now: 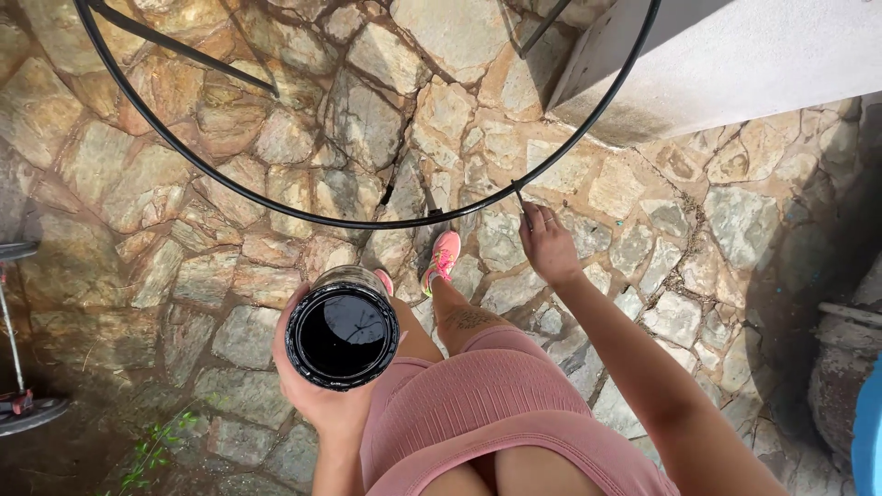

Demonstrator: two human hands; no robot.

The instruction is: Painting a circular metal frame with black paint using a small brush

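Observation:
My left hand [317, 390] grips a clear glass jar [343, 329] with a black rim, seen from above, its dark inside reflecting light. It is held in front of my waist, above the stone paving. My right hand [548, 243] reaches forward with fingers together, pinching the thin black stem at the edge of a round glass table top with a black rim [276, 204]. Below me show pink shorts and one pink shoe [443, 258] on the stones.
Irregular stone paving [643, 239] covers the ground. A grey concrete wall [735, 64] stands at the upper right. Black table legs [184, 50] show through the glass. A metal stand [14, 349] is at the left edge, a weathered pot [841, 367] at the right.

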